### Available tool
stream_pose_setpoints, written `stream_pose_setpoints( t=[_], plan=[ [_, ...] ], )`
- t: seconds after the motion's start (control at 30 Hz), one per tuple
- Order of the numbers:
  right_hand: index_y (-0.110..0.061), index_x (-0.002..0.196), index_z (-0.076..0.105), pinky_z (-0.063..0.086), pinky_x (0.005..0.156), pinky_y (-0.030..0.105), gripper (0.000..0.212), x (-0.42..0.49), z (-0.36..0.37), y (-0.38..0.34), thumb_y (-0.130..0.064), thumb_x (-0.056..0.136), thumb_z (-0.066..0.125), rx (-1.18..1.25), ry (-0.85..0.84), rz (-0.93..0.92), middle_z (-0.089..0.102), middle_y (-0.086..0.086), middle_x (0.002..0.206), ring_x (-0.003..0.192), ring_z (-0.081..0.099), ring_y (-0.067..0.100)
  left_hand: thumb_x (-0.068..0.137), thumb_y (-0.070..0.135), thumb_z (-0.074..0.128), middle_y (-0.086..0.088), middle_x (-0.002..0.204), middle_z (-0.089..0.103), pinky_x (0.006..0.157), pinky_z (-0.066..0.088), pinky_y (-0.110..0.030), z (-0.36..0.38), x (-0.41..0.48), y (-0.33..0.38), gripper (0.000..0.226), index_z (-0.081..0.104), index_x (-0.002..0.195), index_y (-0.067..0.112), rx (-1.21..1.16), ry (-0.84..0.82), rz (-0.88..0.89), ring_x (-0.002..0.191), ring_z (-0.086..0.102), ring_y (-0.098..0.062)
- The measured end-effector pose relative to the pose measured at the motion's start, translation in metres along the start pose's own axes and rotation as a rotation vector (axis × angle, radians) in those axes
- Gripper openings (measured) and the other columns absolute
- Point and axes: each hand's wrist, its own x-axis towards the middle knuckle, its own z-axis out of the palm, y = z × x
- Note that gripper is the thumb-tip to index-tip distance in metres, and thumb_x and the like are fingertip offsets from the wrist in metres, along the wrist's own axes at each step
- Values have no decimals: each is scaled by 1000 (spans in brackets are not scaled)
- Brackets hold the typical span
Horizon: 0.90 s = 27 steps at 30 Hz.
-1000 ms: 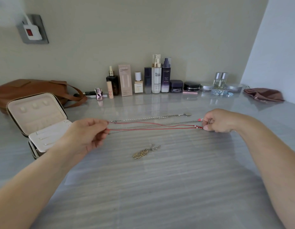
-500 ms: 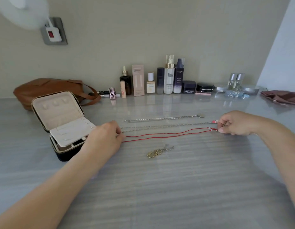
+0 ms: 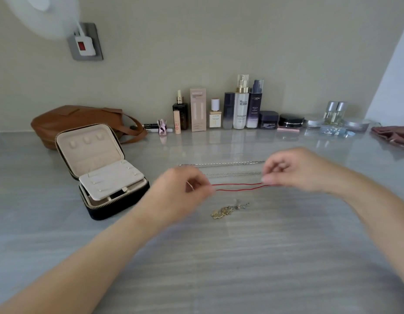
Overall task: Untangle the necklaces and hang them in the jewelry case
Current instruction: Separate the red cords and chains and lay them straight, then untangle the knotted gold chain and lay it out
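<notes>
Head view: two bare forearms reach in from the lower corners over a grey, streaked stone counter (image 3: 219,268). Nearest on it lies a small heap of gold pendant and chain (image 3: 228,210), loose and touched by neither hand. Just beyond it, a thin red cord necklace (image 3: 238,187) runs doubled, as two near-parallel strands, between the hands and just above the counter. The left grip (image 3: 185,189) has thumb and fingertips closed on the cord's left end. The right grip (image 3: 291,171) is blurred, but its fingertips appear to pinch the right end the same way. Behind the cord, two silver chain necklaces (image 3: 230,174) lie stretched straight, side by side on the counter. To the left, well apart from the hands, stands a black zip jewelry case with cream lining (image 3: 101,168). Its lid is up and no necklace is in it. Behind the case sits a brown leather bag (image 3: 83,121). A row of cosmetic bottles and jars (image 3: 230,109) lines the beige wall, with a crumpled maroon pouch (image 3: 393,134) at far right.
</notes>
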Motion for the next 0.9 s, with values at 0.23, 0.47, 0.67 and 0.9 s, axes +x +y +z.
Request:
stream_pose_setpoints(
  t=[0.23,0.47,0.67,0.9],
  plan=[
    [-39,90,67,39,65,15,16,-5,41,-23,-34,76,72,-170,-131,-169,55,-11,86,66,48,0,78,42,66,14,79,52,62,34,-7,21,-7,5,12,56,77,34,205,-147,101,68,46,4],
    [-26,89,60,38,73,27,6,-7,61,-35,-30,89,56,-422,-84,-286,47,-12,92,79,42,7,88,29,56,13,74,49,55,34,-12,18,-7,5,11,51,78,26,159,-144,68,64,45,-1],
    [-25,77,50,42,60,20,19,-8,56,-35,-16,92,51,-2,-108,-141,62,-11,68,58,53,4,91,13,55,9,59,64,47,37,-19,10,-1,9,16,56,75,15,-429,-85,-216,52,52,-3],
    [-25,87,64,44,59,14,20,-8,44,-37,-5,85,61,353,-83,-76,65,-8,67,57,57,2,89,3,47,9,53,56,50,35,-21,2,2,9,27,67,78,17,-596,-71,-353,49,48,-6]
  ],
)
